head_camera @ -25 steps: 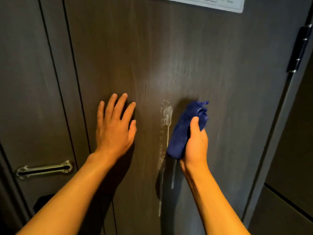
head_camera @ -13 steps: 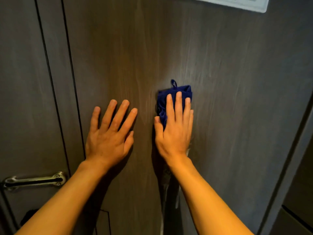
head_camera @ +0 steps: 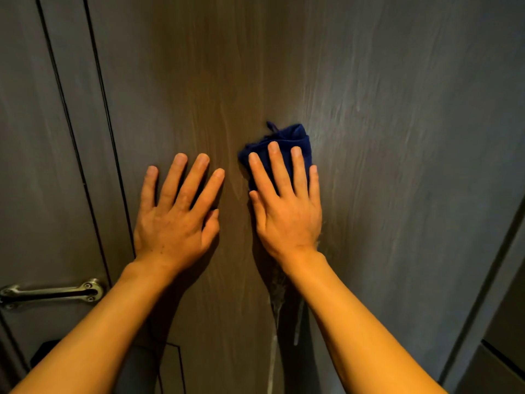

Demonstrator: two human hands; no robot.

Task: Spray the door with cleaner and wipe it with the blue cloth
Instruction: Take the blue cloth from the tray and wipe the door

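The dark wood-grain door fills the view. My right hand lies flat on the folded blue cloth and presses it against the door at centre; the cloth's top edge and small loop show above my fingertips. My left hand rests flat on the door just left of it, fingers spread, holding nothing. White runs of cleaner trail down the door below my right wrist. No spray bottle is in view.
A metal handle is fixed to the panel at lower left. Vertical dark grooves run down the left side. The door's right edge and frame slant along the lower right.
My right hand swung from beside the foam patch onto it, flattened the cloth against the door and slid up. The foam patch is wiped away; only lower drips remain. My left hand stayed put.
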